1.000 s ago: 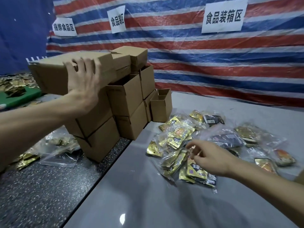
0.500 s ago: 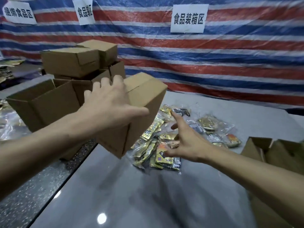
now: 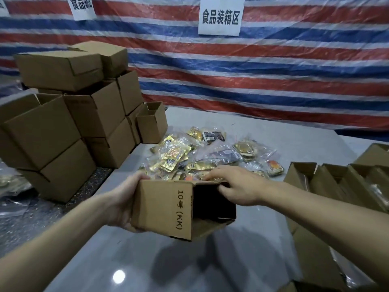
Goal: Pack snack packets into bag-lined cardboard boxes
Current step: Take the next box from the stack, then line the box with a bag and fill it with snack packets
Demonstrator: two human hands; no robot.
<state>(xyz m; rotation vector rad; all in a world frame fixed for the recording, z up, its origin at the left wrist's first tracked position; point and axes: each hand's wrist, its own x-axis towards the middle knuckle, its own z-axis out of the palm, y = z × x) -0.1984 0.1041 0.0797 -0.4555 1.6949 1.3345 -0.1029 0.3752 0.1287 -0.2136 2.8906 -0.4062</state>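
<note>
A small brown cardboard box (image 3: 164,209) printed "10号 (KK)" lies on its side above the grey table (image 3: 189,266), its open end facing right. My left hand (image 3: 124,201) grips its closed left end. My right hand (image 3: 237,186) has its fingers over the top edge of the opening, thumb at the dark mouth. Behind the box lies a heap of gold and dark snack packets (image 3: 202,152) in clear bags. The box's inside looks dark, and no bag lining shows.
A stack of cardboard boxes (image 3: 69,123) stands at the left, one small open box (image 3: 151,123) beside it. More open boxes (image 3: 341,184) stand at the right edge. A striped tarpaulin (image 3: 273,66) with paper signs hangs behind. Loose bagged packets (image 3: 8,182) lie far left.
My left hand took the box off the stack and brought it down in front of me on its side. My right hand moved from the packets to the box's opening.
</note>
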